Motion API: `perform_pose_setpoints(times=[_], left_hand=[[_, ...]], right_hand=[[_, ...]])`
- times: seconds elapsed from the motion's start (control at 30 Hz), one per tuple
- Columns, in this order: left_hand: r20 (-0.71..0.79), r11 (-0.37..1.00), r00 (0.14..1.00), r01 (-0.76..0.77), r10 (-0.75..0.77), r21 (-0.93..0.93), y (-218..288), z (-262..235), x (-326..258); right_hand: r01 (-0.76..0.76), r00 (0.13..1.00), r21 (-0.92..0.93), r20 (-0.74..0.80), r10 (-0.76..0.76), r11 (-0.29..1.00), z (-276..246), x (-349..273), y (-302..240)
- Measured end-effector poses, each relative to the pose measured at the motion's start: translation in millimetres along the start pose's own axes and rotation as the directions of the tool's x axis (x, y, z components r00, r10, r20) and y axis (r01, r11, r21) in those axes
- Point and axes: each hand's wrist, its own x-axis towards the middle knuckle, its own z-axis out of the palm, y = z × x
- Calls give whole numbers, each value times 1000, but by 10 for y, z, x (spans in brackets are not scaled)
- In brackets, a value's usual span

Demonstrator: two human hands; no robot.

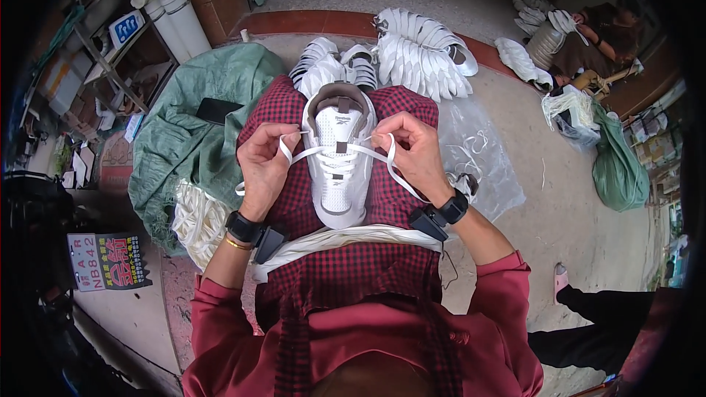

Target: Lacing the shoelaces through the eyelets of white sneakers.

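A white sneaker with a grey lining rests on my lap, on a red-and-black checked apron. Its toe points towards me. White shoelace crosses the tongue, and its two ends run out to either side. My left hand pinches one end beside the shoe's collar, a loop hanging below the fingers. On the other side, my right hand pinches the opposite end near the upper eyelets, with slack trailing beneath. A bundle of white laces lies across my lap, nearer my body.
White shoes stand in rows beyond my knees. At left are a green sack with a black phone on it and a heap of laces. Clear plastic lies at right. Another person sits at far right.
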Motion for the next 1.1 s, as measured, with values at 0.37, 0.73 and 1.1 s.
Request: perform_pose_setpoints(times=[0.37,0.73,1.1], left_hand=[[58,987,985,162,-163,13,57,12,-162],[42,997,996,71,-73,35,44,90,-176],[-10,970,1000,-12,15,245,42,134,-166]], right_hand=[[116,992,-143,60,-109,983,-82,-38,-57],[434,901,-537,257,-349,724,-3,-5,-200],[203,970,-407,211,-125,891,79,81,-322]])
